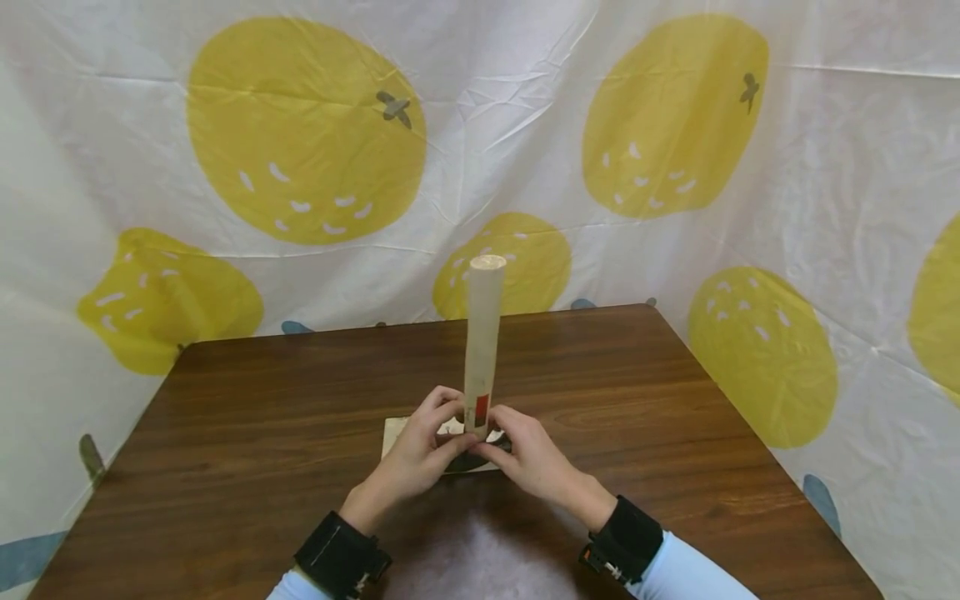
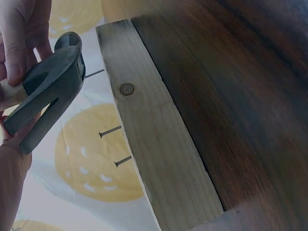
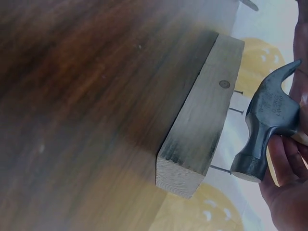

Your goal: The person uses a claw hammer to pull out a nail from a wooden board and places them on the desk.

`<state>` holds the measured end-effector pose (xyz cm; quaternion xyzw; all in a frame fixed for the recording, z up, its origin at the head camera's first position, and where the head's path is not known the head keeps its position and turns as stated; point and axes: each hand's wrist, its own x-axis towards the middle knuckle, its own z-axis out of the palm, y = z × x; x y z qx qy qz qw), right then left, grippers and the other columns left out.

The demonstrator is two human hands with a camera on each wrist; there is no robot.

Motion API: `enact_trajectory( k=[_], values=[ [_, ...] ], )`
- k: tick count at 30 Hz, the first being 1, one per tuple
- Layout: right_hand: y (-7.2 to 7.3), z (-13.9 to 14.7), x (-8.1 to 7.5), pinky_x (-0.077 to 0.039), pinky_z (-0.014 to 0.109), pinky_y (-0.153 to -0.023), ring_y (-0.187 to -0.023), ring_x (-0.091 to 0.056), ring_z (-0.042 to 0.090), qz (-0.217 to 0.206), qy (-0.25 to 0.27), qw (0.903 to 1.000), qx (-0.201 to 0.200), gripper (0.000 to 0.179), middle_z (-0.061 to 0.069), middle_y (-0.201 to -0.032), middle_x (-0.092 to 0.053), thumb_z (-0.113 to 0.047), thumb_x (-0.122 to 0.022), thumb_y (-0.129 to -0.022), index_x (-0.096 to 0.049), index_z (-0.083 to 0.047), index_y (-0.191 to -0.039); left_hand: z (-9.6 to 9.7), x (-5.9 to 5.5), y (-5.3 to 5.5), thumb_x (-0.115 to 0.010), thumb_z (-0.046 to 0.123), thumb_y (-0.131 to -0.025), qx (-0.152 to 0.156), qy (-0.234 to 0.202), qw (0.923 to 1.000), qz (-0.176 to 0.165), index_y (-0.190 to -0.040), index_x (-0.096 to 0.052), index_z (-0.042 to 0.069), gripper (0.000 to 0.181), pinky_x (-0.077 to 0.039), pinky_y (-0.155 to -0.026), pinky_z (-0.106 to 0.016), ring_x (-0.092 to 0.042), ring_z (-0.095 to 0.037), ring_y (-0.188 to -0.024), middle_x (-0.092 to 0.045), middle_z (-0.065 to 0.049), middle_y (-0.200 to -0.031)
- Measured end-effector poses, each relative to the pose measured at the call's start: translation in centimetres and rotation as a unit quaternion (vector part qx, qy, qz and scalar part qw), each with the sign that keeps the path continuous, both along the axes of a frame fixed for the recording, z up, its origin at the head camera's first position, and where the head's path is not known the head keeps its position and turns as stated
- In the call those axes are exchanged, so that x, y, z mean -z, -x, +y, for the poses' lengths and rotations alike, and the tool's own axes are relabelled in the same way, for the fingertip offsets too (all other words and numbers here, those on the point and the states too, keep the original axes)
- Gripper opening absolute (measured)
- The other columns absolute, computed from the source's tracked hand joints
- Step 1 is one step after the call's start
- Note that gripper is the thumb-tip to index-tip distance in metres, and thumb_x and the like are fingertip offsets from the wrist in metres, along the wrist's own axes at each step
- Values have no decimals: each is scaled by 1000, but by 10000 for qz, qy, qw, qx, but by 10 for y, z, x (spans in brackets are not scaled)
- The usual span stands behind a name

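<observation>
A claw hammer stands upright with its pale handle (image 1: 483, 333) pointing up and its dark metal head (image 3: 272, 115) at the bottom. My left hand (image 1: 416, 446) and right hand (image 1: 536, 454) pinch it low down, from either side, where handle meets head. Below the head lies a wooden block (image 2: 144, 120) with a round knot on its side. Several nails (image 2: 111, 131) stick up from the block's top face. The hammer's striking end is close to one nail (image 3: 220, 169); whether they touch I cannot tell. In the head view, the hands hide part of the block.
The block rests on a dark brown wooden table (image 1: 300, 400). Behind and beside the table hangs a white cloth (image 1: 495, 125) printed with yellow fruit. A black band (image 1: 341, 554) wraps each wrist over light blue sleeves (image 1: 693, 567).
</observation>
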<state>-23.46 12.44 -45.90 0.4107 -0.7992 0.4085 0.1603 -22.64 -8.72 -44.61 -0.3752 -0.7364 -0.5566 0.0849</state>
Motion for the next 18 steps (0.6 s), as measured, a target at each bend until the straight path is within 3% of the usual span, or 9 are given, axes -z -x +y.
enact_trajectory(
  k=[8,14,18],
  values=[
    [1,-1,1,-58,44,-79,-101,-66,16,-139,-9,9996,-240,33,4,-110,-68,-7,-75,-94,-62,-6,-123,4,2,-1,-69,-10,-92,-87,-215,9997,-65,-123,-67,2,33,-59,-81,-35,-55,-27,-112,-50,-11,-118],
    [1,1,5,-58,41,-83,-108,-64,18,-511,-3,9977,-438,33,7,-118,-65,-3,-72,-96,-58,-3,-126,9,2,-2,-72,-7,-92,-243,-2,9996,-150,-115,-69,2,26,-59,-83,-37,-58,-28,-111,-52,-9,-116],
    [0,3,8,-58,39,-85,-111,-64,19,-670,9,9965,-490,37,7,-121,-63,-3,-69,-98,-55,-3,-132,7,-1,-3,-75,-5,-90,-290,158,9994,-141,-119,-70,3,30,-59,-83,-38,-59,-28,-111,-55,-9,-116]
  ],
)
